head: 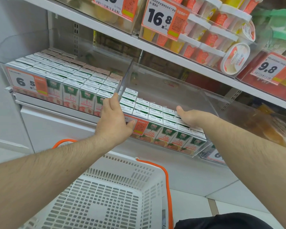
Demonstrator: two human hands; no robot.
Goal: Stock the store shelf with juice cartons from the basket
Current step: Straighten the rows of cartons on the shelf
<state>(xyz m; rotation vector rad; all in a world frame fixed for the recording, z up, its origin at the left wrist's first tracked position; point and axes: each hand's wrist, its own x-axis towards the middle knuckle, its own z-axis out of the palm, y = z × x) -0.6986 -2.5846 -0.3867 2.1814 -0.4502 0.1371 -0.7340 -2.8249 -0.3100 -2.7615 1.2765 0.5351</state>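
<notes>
Green-and-white juice cartons (155, 111) stand in rows inside a clear plastic bin (163, 86) on the lower shelf; the back half of this bin holds nothing. My left hand (112, 123) grips the bin's front left corner, thumb on the orange price label and fingers up along the side wall. Flat on the carton tops at the bin's right side lies my right hand (191, 118), holding nothing. The white basket (106, 192) with orange handles sits below my arms, and no cartons show in its visible part.
A second clear bin to the left is packed with similar cartons (69, 76) behind a 6.5 price tag (28, 81). The upper shelf (155, 45) overhangs closely, loaded with dessert tubs (221, 38). A white cabinet front (56, 129) lies under the shelf.
</notes>
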